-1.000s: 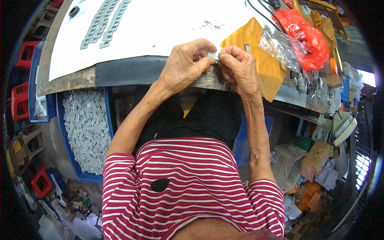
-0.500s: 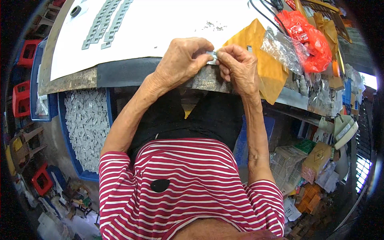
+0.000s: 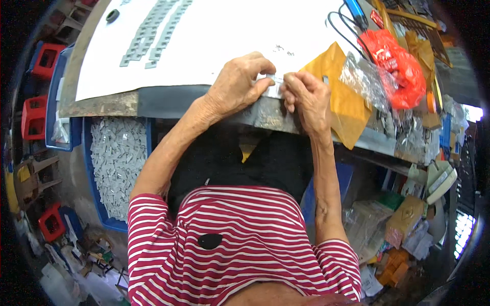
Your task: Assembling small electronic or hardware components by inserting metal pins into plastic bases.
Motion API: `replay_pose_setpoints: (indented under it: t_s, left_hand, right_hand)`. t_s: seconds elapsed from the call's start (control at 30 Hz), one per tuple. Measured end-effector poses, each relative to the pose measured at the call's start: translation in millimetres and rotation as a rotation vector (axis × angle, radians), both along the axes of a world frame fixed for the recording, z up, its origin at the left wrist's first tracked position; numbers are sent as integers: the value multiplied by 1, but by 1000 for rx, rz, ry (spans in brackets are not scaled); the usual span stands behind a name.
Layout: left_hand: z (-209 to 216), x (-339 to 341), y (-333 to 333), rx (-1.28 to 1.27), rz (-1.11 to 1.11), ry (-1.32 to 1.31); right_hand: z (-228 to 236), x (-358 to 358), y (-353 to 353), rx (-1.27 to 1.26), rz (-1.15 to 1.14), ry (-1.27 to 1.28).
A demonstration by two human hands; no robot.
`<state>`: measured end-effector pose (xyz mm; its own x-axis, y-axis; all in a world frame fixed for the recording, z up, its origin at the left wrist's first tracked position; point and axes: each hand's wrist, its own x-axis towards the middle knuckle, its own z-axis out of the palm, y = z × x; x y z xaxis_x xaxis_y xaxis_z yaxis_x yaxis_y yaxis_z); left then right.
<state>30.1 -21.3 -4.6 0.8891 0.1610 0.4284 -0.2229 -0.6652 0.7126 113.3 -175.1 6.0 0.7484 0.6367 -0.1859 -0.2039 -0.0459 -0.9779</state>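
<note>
While the left hand (image 3: pixel 240 85) pinches a small grey piece (image 3: pixel 275 78) over the table edge (image 3: pixel 173 99), right hand (image 3: pixel 310 98) bunched beside it, grip unclear, it looks light, stiff, perhaps slippery, best held by its ends.

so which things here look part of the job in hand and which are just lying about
Seemingly part of the job:
- small pale piece in the left hand's grip, right hand beside it
- rows of grey pieces on the white sheet
- blue bin of loose grey pieces

Probably just lying about:
- red plastic bag
- clear plastic
- cardboard box
</note>
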Motion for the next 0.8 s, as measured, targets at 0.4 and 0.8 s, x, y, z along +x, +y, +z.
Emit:
replay_pose_setpoints:
  t_s: [0.4, 0.8]
  left_hand:
    - [-21, 19, 101, 81, 349, 26]
    - [-35, 48, 133, 84, 428, 21]
  right_hand:
    - [-19, -36, -13, -187, 36, -536]
    - [-25, -34, -4, -67, 46, -815]
